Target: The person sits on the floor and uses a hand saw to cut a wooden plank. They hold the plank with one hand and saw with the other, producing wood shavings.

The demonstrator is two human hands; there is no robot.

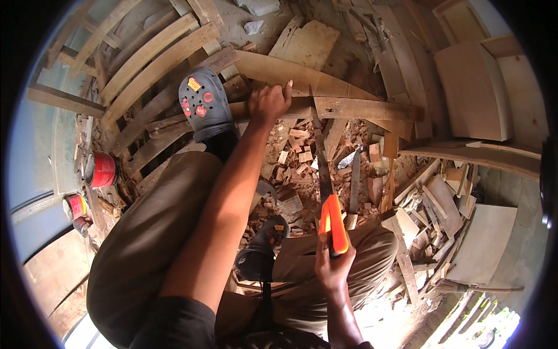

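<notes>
My right hand (335,266) is wrapped round the orange and black handle of a handsaw (323,166). The dark blade points away from me, and its far end lies at the edge of a wooden plank (366,109). Left of the blade, my left hand (269,103) grips that plank from above, with its thumb sticking up. A grey clog (203,102) on my raised left foot presses on the wood beside my left hand. The other clog (260,250) is lower down, among the offcuts.
Small wood offcuts (302,152) cover the ground beneath the plank. Long curved-looking boards (157,70) are stacked at the left, near a red tin (102,170). Wooden panels (474,87) lean at the right, above a heap of scrap wood (444,203).
</notes>
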